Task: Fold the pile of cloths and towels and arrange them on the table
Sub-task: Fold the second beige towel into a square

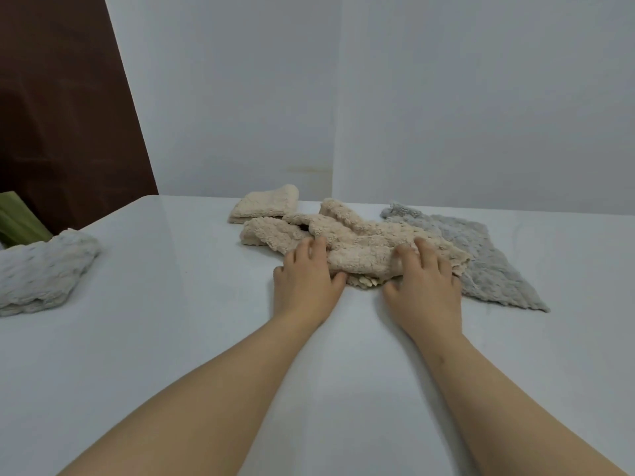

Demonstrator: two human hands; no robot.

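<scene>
I see both hands apart at frame centre, left hand [307,281] and right hand [426,286], each pinching the near edge of the crumpled, fleecy beige cloth [364,250]. A flat, nubbly grey cloth [488,259] lies partly under it at right. 1 folded pale towel [41,269] sits far left on the smooth white table [171,338].

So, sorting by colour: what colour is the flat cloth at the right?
The flat cloth is grey, head view.
</scene>
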